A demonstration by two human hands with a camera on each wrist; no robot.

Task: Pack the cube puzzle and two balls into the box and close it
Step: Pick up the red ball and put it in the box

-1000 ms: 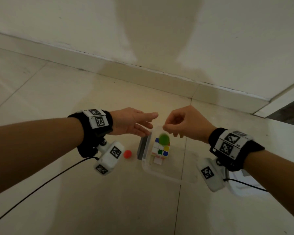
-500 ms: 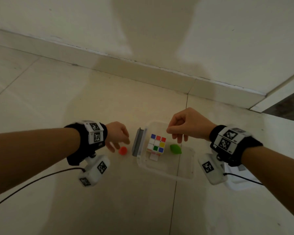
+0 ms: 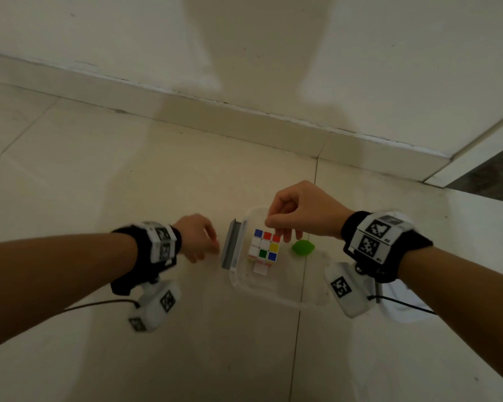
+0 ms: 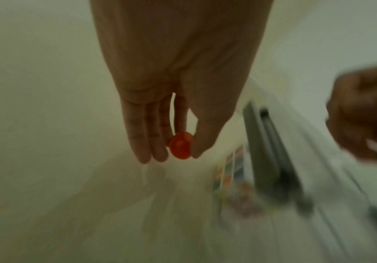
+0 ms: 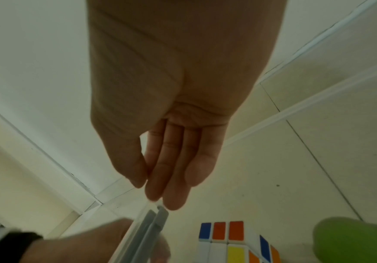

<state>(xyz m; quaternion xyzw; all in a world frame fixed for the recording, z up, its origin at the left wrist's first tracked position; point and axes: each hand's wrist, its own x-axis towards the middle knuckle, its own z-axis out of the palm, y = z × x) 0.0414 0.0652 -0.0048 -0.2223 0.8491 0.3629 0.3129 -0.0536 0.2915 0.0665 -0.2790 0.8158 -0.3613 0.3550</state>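
red ball [image 4: 180, 145] pinched in left grip [image 3: 199, 237], right grip [image 3: 299, 211] loosely curled, holding nothing, above box [image 3: 317, 297]

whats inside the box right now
The cube and the green ball lie in the box. The red ball is outside, pinched in the left hand. The right hand covers the far corner.

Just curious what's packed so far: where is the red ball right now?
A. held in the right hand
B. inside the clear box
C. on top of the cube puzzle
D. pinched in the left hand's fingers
D: the left wrist view shows the red ball pinched between the left hand's fingers and thumb.
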